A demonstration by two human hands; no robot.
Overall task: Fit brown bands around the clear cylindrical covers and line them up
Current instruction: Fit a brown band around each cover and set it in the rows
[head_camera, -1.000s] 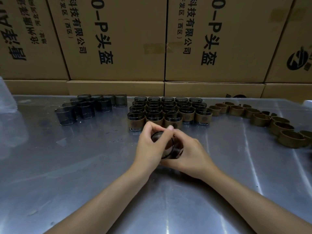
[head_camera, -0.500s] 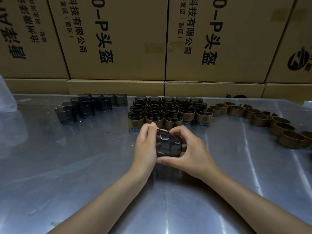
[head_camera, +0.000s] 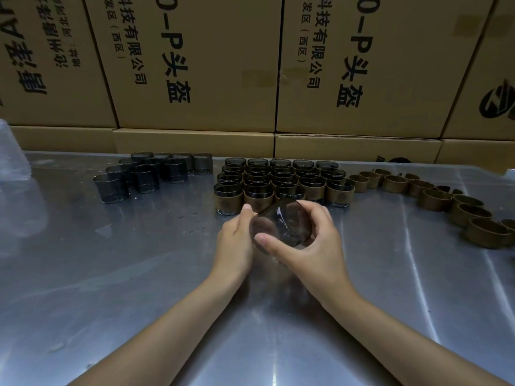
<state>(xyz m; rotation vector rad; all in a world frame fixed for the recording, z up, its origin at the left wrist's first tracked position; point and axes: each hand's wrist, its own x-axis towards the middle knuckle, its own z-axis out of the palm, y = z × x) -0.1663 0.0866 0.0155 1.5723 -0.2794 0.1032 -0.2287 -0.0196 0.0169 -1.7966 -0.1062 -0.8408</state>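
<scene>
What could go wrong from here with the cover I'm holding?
The clear cover is tilted and held above the table between the left hand and right hand; it could slip. The banded covers stand packed just behind; setting it down carelessly could knock that front row.

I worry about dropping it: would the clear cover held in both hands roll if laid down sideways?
Probably: the clear cover is a round cylinder and the metal table looks smooth. Its glossy wall may also slip in the fingers.
</scene>
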